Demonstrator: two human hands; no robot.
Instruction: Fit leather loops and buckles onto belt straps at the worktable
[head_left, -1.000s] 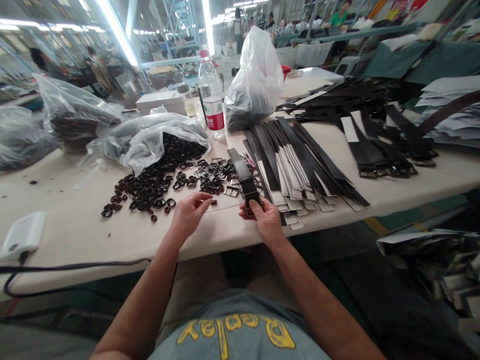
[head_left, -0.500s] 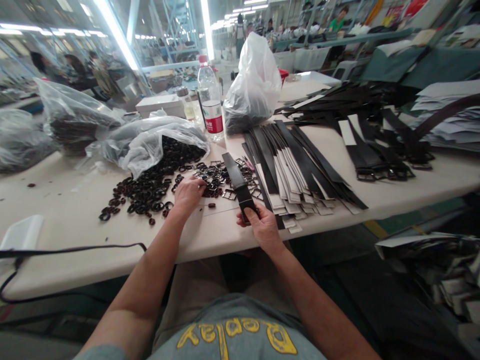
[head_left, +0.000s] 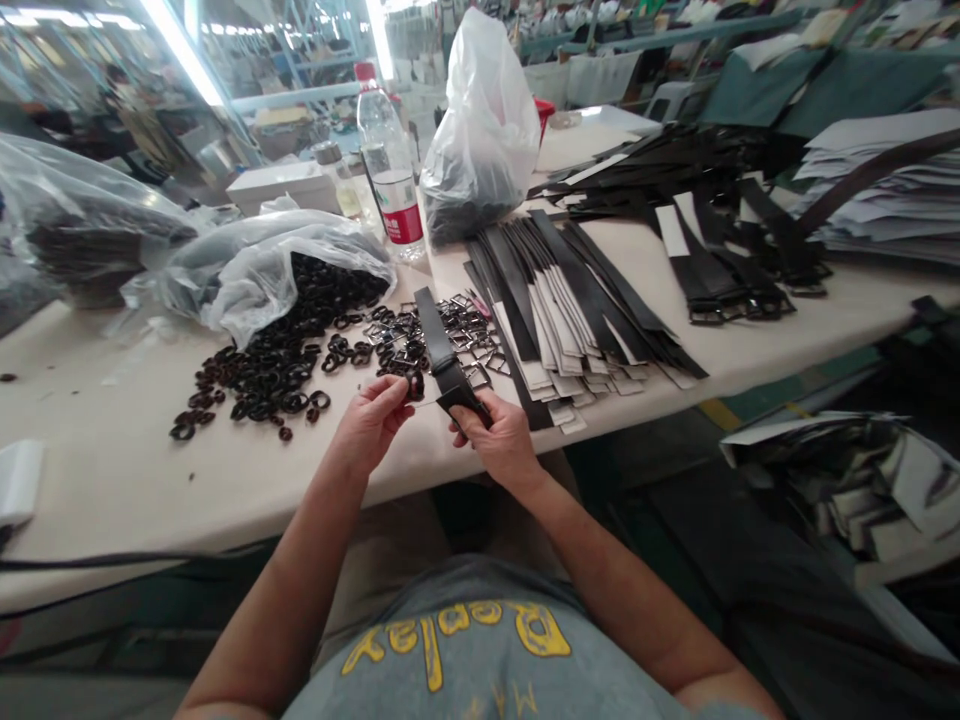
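Note:
My left hand (head_left: 373,420) pinches a small dark loop ring (head_left: 415,384) just above the table's near edge. My right hand (head_left: 496,437) is closed on the near end of a black belt strap (head_left: 438,346) that runs away from me across the table. The ring sits right beside the strap's end. Behind my hands lies a heap of dark loop rings (head_left: 279,365) spilling from a clear plastic bag (head_left: 247,268), and a scatter of metal buckles (head_left: 463,330).
Fanned black straps with white ends (head_left: 581,320) lie right of my hands, finished buckled belts (head_left: 731,285) farther right. A water bottle (head_left: 386,170) and a tied plastic bag (head_left: 484,140) stand behind. A black cable (head_left: 112,565) runs along the table's near left edge. Other people work in the background.
My left hand reached into the ring pile, then came back toward me with a dark ring. The strap's near end shifted left in my right hand.

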